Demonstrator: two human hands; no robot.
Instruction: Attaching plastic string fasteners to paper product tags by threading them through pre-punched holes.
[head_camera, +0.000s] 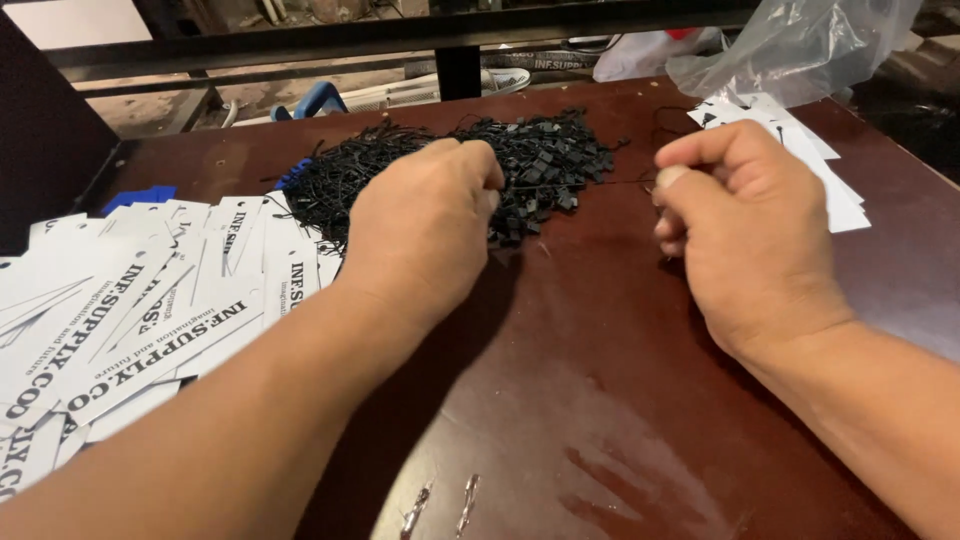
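A heap of black string fasteners with small plastic ends (540, 160) lies on the dark red-brown table (600, 400). My left hand (425, 225) rests at the heap's near edge with fingers closed on one end of a thin black string (590, 183). My right hand (740, 230) pinches the other end between thumb and forefinger, so the string runs taut between both hands just above the table.
White printed paper tags (150, 310) are spread in a pile at the left. More white tags (810, 160) lie at the back right under a clear plastic bag (800, 45). A dark metal rail (400, 40) runs behind the table.
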